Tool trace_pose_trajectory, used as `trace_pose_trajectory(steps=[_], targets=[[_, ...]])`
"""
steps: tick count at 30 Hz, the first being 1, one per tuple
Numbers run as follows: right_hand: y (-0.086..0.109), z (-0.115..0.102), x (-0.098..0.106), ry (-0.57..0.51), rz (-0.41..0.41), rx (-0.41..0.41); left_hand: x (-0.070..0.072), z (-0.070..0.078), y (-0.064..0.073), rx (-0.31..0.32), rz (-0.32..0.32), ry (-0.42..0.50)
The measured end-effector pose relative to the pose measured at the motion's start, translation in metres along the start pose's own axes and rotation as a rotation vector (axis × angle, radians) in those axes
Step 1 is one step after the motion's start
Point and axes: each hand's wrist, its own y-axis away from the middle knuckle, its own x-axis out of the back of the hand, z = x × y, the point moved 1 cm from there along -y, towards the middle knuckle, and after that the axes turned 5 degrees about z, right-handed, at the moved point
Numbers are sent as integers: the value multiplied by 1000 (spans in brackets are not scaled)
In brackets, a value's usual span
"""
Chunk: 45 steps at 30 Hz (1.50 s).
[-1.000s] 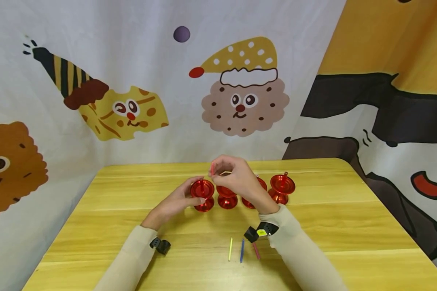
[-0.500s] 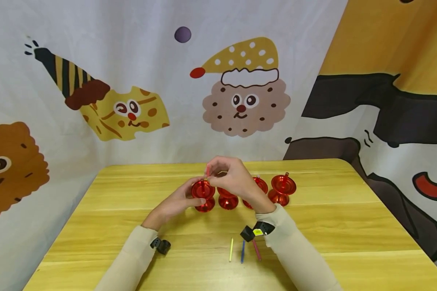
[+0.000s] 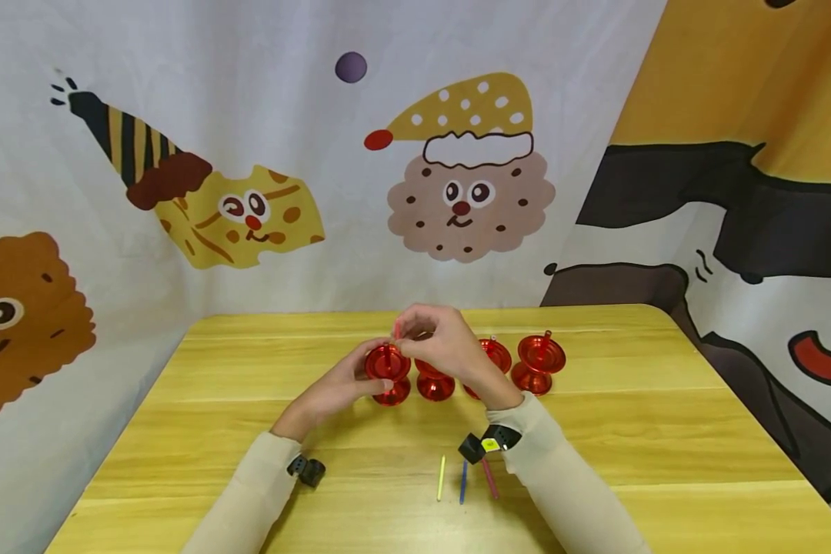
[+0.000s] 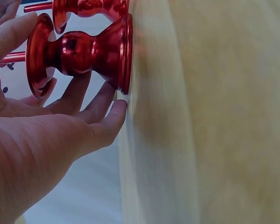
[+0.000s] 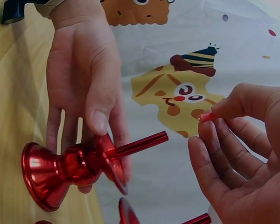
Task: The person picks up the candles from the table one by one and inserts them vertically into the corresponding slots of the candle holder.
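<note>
My left hand (image 3: 335,388) holds the leftmost red metal candle holder (image 4: 77,53), thumb at its dish and fingers round the far side. The holder stands upright on the table, a slim red tube (image 5: 140,144) rising from its dish. With thumb and fingertips, my right hand (image 3: 443,346) pinches a thin pinkish-red candle (image 5: 206,116) close over that tube. In the right wrist view the candle's end is apart from the tube's tip. Most of the candle is hidden by the fingers there.
Further red holders stand in a row to the right, one (image 3: 435,387) partly behind my right hand, then another (image 3: 498,358) and the rightmost one (image 3: 542,355). Nearer me lie a yellow candle (image 3: 441,478), a blue candle (image 3: 463,483) and a pink candle (image 3: 490,480). A printed curtain (image 3: 346,192) hangs behind the table.
My right hand has moved a little left and down with the candle, bringing it over the leftmost holder. My left hand keeps its hold on that holder.
</note>
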Motion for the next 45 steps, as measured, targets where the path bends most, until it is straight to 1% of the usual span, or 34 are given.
trace_pose_trajectory(steps=[8,15,22,27,31,36,45], targets=[[0,5,-2,33,26,-20,-1,1,1,-4,2,3],[1,7,-8,58,83,56,0,1,1,-3,-8,-1],[0,12,-15,87,165,73,-1,1,0,-19,-24,3],[-1,13,-19,128,204,112,-1,1,0,-18,-20,9],[-2,13,-22,167,210,150,-1,3,0,-12,-19,17],[-3,15,-23,224,203,181,-1,2,-1,-22,-22,8],[-3,15,-23,252,191,232,-1,0,-2,-30,-21,11]])
